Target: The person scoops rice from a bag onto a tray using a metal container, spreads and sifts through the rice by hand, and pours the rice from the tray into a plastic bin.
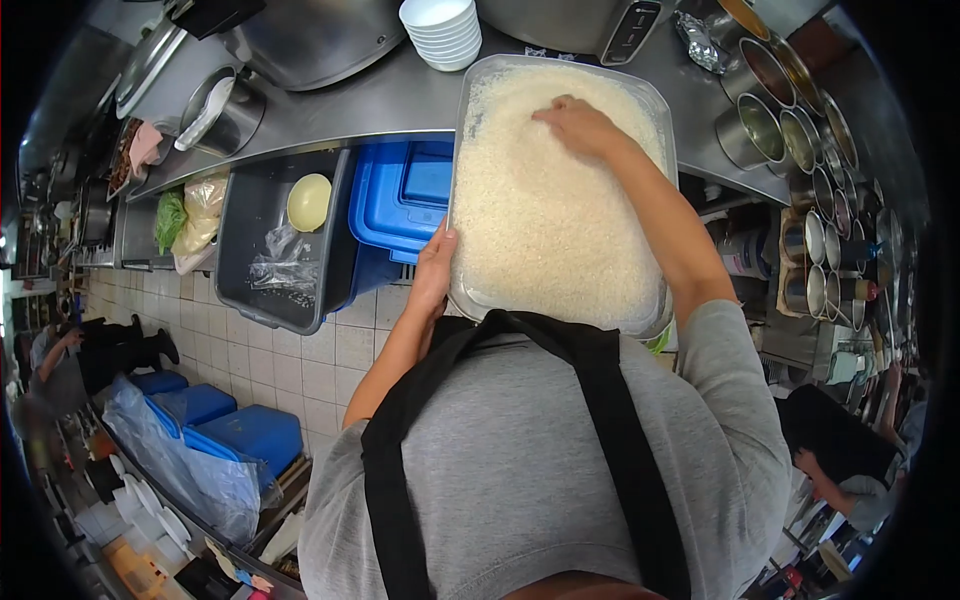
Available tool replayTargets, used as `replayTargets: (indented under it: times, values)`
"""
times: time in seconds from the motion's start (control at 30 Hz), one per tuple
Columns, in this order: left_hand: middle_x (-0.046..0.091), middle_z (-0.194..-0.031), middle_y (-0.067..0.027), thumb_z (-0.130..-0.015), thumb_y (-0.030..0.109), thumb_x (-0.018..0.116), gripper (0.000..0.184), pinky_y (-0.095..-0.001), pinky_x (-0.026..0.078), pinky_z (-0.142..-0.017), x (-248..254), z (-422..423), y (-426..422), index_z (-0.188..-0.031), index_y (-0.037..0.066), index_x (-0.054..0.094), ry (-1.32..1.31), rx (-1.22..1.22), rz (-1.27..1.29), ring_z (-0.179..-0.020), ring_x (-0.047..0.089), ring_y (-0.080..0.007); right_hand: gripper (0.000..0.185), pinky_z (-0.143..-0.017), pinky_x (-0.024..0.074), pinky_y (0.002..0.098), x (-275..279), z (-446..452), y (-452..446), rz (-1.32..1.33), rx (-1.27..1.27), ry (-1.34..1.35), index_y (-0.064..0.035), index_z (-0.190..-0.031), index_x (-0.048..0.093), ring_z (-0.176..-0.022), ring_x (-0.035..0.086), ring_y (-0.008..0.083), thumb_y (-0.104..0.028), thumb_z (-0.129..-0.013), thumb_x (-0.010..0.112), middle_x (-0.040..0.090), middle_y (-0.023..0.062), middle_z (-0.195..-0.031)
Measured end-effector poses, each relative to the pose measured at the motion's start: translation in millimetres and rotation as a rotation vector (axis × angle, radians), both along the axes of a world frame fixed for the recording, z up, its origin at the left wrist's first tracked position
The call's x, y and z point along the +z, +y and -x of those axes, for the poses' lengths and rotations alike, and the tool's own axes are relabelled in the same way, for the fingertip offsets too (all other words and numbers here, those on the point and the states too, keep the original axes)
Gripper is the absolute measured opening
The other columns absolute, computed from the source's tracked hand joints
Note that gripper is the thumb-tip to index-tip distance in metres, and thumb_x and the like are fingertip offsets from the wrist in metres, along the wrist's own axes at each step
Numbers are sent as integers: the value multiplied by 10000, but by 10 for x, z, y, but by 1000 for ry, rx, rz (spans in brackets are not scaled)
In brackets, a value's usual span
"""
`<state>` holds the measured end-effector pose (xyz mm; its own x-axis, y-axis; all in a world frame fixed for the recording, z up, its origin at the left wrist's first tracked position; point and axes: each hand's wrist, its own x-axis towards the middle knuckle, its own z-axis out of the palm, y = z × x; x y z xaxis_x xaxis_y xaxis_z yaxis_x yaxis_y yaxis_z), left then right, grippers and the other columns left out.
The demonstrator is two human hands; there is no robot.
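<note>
A large clear plastic tub (460, 160) full of white rice (560, 240) rests with its far end on the steel counter and its near end against my body. My left hand (436, 262) grips the tub's left side, thumb up against the wall and the other fingers mostly hidden beneath. Over the far half of the rice reaches my right hand (580, 127), palm down, its fingers stretched to the left and touching the grains. It holds nothing that I can see.
Stacked white bowls (440, 30) stand behind the tub, near a large steel pot (310, 40). Left of the tub are a blue lidded bin (400, 200) and a grey bin (335, 270) holding a yellow bowl (309, 202). Metal pots (750, 130) line the right. Other people stand at both sides.
</note>
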<state>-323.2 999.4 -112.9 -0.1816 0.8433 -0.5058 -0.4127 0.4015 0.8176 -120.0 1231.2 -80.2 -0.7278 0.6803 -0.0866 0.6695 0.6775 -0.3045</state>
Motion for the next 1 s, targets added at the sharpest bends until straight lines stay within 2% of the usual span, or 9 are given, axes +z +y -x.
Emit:
replayTargets:
  times: [0.07,0.13,0.2,0.33,0.47,0.53,0.63,0.8,1.0]
  values:
    - [488,-1240,-88,-933,223,432,469,-247,366,-919,5,7,6,-1345,25,325,10,-4,1,-1080,478,-143,317,-873,431,357,0,94,53,-100,-264,-94,-153,-1152,556,-1037,515,299,-151,-848,467,497,156,-1164]
    - [489,-1238,-87,-932,221,434,471,-246,368,-916,22,18,18,-1345,23,322,9,-5,-12,-1078,478,-142,323,-849,448,363,25,280,-83,-92,-212,-129,-167,-1138,564,-1025,524,296,-92,-844,453,506,152,-1149]
    - [491,-1236,-86,-932,219,435,473,-244,369,-914,2,22,20,-1346,21,320,6,-15,-19,-1076,479,-140,309,-843,449,373,-7,468,-340,-52,97,-62,-164,-1121,568,-998,540,287,-87,-844,454,525,152,-1109]
    - [498,-1226,-83,-933,212,435,466,-242,374,-907,-80,40,16,-1345,24,324,-37,-18,-8,-1070,483,-139,307,-847,449,373,71,554,-533,88,64,32,-171,-1112,571,-977,551,280,-77,-843,456,537,146,-1085]
    - [499,-1224,-81,-935,206,429,454,-243,376,-906,0,34,24,-1340,23,334,-12,-9,29,-1066,484,-136,325,-850,435,374,-17,243,-95,1,-267,75,-199,-1133,567,-977,550,282,-102,-854,431,556,112,-1085]
    - [500,-1224,-80,-936,205,428,452,-243,376,-905,84,19,9,-1339,23,336,-9,-17,19,-1063,485,-134,307,-851,432,376,-120,-50,72,-169,-208,38,-190,-1119,577,-978,550,286,-123,-856,434,559,111,-1088]
    - [502,-1221,-79,-937,204,425,446,-242,377,-904,29,22,19,-1336,24,342,3,-23,-6,-1057,488,-131,282,-859,426,366,191,-239,-109,-81,-241,-101,-169,-1072,608,-980,548,290,-113,-849,444,560,117,-1081]
    - [506,-1215,-74,-938,207,422,440,-240,377,-902,61,-9,10,-1332,23,351,33,-28,6,-1052,487,-125,287,-871,415,352,226,-261,-428,193,28,-137,-161,-1037,631,-991,541,281,-56,-829,463,550,123,-1087]
    - [510,-1214,-75,-939,216,421,433,-238,385,-889,109,-42,-10,-1327,34,365,66,-21,24,-1041,497,-127,323,-897,404,344,-130,-608,-4,-126,-94,250,-144,-1023,630,-1017,526,276,-7,-803,436,549,132,-1128]
